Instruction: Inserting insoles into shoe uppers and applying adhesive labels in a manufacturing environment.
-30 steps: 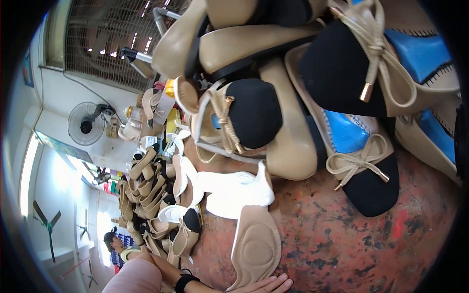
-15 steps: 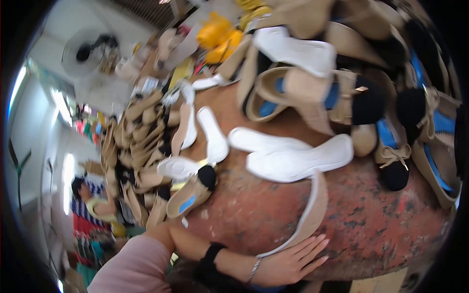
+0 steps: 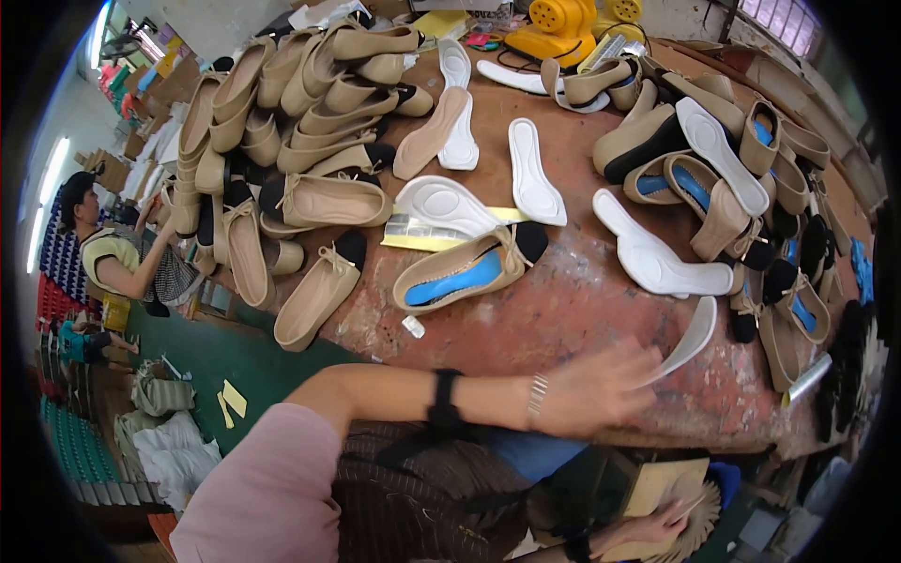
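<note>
My left hand, smeared by motion, reaches across the table's near edge. Its fingertips are at the tip of a curved, pale insole; whether they grip it cannot be told. Low at the right, my right hand has its fingers drawn together over a pale board, beside a round tan thing with a ribbed rim. A thin pale piece seems to stick out from those fingers, its kind unclear. Overlapping white insoles lie beyond my left hand. A beige flat shoe with a black toe and blue inside lies left of them.
Beige shoes are heaped at the far left of the red-brown table. More shoes crowd its right side, a white insole on top. Yellow machines stand at the back. Another person works at the left.
My view has swung, bringing my right hand into sight at the lower right. My left hand has lifted from lying flat and moved toward the curved insole's tip.
</note>
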